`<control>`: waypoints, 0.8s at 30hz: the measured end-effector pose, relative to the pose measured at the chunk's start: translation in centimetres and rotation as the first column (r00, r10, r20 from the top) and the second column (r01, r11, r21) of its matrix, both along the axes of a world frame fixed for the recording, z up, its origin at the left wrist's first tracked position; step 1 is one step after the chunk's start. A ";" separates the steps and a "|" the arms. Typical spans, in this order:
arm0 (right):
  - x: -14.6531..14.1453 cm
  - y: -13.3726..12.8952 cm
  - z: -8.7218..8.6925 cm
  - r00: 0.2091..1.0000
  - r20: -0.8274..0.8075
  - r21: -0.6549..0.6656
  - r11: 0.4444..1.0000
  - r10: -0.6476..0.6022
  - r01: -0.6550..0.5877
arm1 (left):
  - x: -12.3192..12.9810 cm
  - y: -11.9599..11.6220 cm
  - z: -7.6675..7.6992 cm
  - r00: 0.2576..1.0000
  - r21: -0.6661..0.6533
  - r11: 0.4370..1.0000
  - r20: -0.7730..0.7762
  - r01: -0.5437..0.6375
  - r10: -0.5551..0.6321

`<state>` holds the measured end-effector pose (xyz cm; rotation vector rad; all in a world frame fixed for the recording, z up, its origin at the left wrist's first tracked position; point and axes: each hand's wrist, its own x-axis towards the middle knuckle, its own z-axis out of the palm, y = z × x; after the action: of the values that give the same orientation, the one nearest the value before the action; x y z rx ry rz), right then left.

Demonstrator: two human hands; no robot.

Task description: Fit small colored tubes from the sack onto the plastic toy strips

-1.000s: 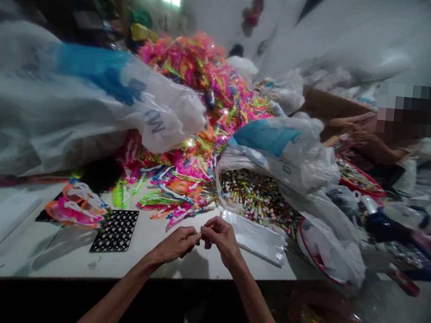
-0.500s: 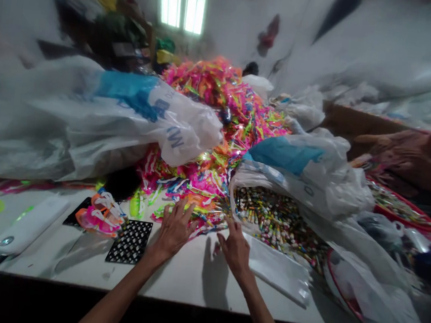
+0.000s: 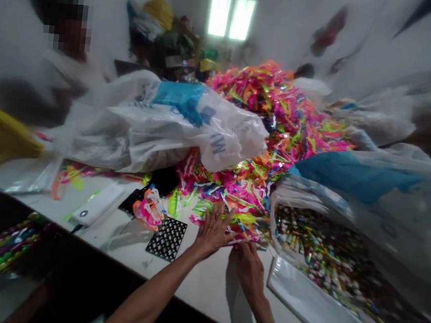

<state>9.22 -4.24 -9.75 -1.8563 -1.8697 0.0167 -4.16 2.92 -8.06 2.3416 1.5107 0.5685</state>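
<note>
My left hand (image 3: 214,232) lies palm down with fingers spread on the near edge of a big heap of pink, orange and yellow-green plastic pieces (image 3: 251,185). Just to its right, my right hand (image 3: 248,263) has its fingers bent together at the front edge of these pieces; what they hold, if anything, is hidden. A black perforated mat (image 3: 167,238) lies left of my left hand, with a small pink, white and orange bundle (image 3: 150,208) beside it. Right of my right hand is an open bag of small multicoloured items (image 3: 318,242).
A stack of clear plastic sleeves (image 3: 309,297) lies at the front right. A white device (image 3: 99,203) with a cable is on the left of the white table (image 3: 199,287). Large white-and-blue sacks (image 3: 158,125) flank the heap. A person (image 3: 70,66) is at the far left.
The view has turned left, bringing a person and a yellow object into sight. My right hand has drawn its fingers in and moved closer to my left hand, which stays spread.
</note>
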 end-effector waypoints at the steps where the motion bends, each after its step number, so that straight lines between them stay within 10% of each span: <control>1: 0.2 0.0 0.0 1.000 -0.012 0.001 1.000 -0.005 0.005 | -0.4 -0.1 0.2 1.000 -0.003 1.000 0.016 -0.004 0.004; 5: 1.1 -0.5 -0.7 0.998 -0.060 0.033 0.999 0.024 -0.022 | -3.6 -0.2 0.7 0.973 0.055 0.972 0.025 -0.229 0.228; 11: 1.0 -1.1 -2.8 1.000 0.000 0.145 0.989 -0.001 0.001 | -8.3 3.3 0.2 0.750 0.034 0.756 -0.110 -0.653 0.653; 24: 0.1 -1.2 -3.4 0.987 0.136 0.250 0.967 -0.084 0.048 | -7.9 7.0 -0.5 0.843 0.062 0.853 -0.127 -0.519 0.522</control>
<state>9.29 -5.41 -13.17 -1.7861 -1.8096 -0.3669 -12.04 9.97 -8.55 2.0042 2.2426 0.5508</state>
